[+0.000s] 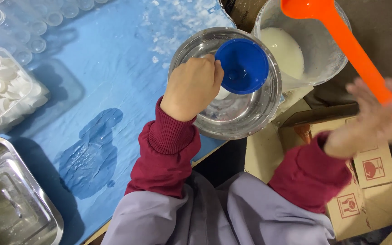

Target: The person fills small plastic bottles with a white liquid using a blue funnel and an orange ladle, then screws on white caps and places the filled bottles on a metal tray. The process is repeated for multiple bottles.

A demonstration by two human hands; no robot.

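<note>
over one steel bowl (250, 120) — one blue funnel (242, 66), one orange ladle (341, 31).

A round blue plastic funnel (242, 66) stands upright, mouth up, over a small white container inside a shiny steel bowl (232, 122). A long orange plastic ladle (336, 31) slants above a milky bucket.

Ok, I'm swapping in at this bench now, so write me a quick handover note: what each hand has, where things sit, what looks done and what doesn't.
Left hand: gripping the blue funnel, which is held over the steel bowl on the blue table. What the funnel sits in is hidden.
Right hand: blurred, holding the orange ladle by its handle, its scoop end over the clear bucket of white liquid.
Done: the funnel looks empty.
Left: liquid remains in the bucket. A tub of white caps sits at the left, with a steel tray below it.
</note>
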